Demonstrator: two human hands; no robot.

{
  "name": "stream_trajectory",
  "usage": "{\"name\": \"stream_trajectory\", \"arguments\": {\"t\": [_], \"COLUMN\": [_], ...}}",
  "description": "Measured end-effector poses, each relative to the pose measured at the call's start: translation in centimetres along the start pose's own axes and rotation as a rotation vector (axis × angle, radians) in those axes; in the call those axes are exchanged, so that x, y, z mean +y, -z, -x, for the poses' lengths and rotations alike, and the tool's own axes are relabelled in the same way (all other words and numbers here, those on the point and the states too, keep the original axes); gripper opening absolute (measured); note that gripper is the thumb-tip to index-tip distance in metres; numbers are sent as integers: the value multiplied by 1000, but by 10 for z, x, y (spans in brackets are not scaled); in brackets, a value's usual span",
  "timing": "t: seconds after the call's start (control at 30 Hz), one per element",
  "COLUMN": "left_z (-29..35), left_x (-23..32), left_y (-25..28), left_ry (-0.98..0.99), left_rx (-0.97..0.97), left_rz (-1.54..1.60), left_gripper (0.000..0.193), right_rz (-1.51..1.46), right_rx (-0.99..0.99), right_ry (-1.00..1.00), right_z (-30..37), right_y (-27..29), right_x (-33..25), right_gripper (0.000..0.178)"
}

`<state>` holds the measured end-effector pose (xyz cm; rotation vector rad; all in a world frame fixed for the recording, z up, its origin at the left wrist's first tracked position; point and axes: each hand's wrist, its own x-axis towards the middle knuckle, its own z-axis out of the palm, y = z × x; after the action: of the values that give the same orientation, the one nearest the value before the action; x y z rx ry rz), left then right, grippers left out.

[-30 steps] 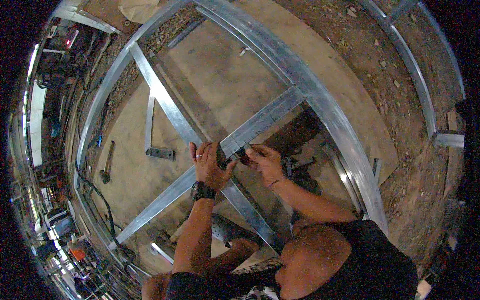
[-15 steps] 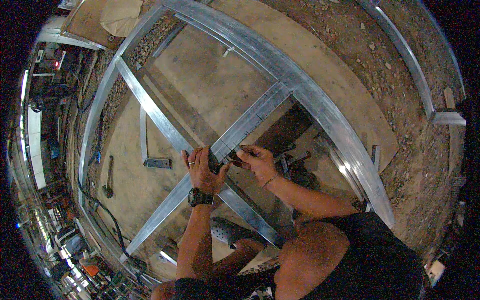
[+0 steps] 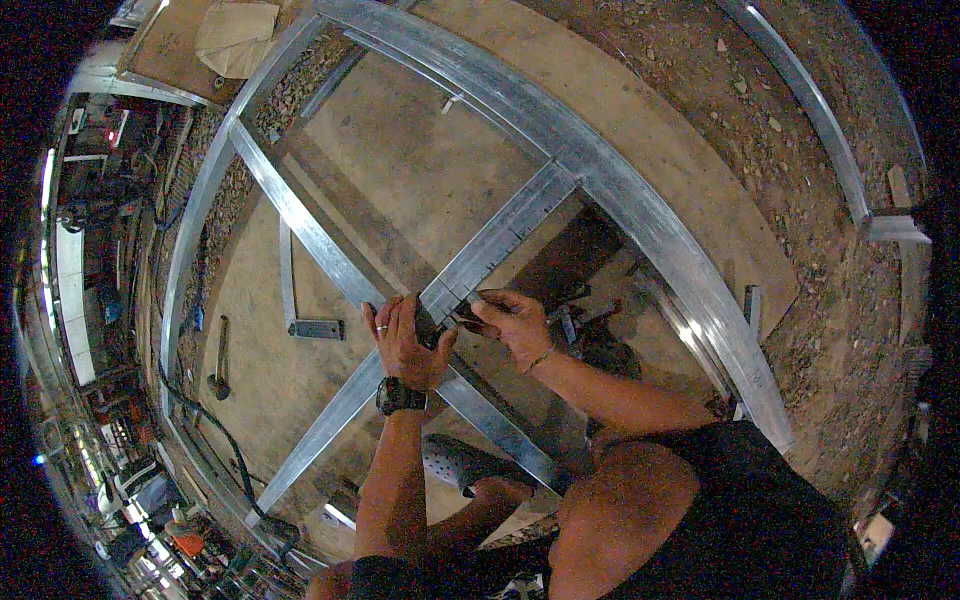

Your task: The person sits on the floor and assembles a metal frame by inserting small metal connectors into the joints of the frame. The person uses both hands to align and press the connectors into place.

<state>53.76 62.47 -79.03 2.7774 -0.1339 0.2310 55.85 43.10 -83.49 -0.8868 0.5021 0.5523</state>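
Note:
A frame of silvery metal bars [image 3: 640, 205] lies before me, with bars crossing near its middle. My left hand [image 3: 408, 345], with a ring and a dark wristwatch [image 3: 400, 397], is closed over the crossing. Its fingers lie across the bars, the thumb to the right, against a small dark piece [image 3: 427, 322] whose kind I cannot make out. On the right, my right hand [image 3: 515, 325] pinches a thin dark stick-like tool [image 3: 470, 323] at the lower end of the marked bar [image 3: 505, 240]. Dark lines cross that bar's upper face. The tool's tip is partly hidden between my hands.
Beneath the frame is a brown board [image 3: 370, 180]. An L-shaped metal piece [image 3: 318, 329] and a hammer-like tool [image 3: 219, 370] lie to the left. A dark cable [image 3: 235, 450] runs along the left bars. Another metal bar [image 3: 810, 95] lies on the dirt at right.
The view has shifted very slightly. Both hands keep nearly the same place and grip at the crossing, and the frame has not visibly moved.

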Motion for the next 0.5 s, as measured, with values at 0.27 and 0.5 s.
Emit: {"name": "stream_trajectory", "arguments": {"t": [0.27, 0.5], "left_z": [-3, -3], "left_x": [5, 0], "left_y": [3, 2], "left_ry": [6, 12], "left_rx": [-29, -98], "left_rz": [-14, -67], "left_gripper": [80, 78], "right_rz": [23, 19], "right_rx": [14, 17], "right_ry": [4, -1], "right_z": [-2, 2], "right_y": [1, -2], "right_x": [3, -3], "right_gripper": [33, 35]}}
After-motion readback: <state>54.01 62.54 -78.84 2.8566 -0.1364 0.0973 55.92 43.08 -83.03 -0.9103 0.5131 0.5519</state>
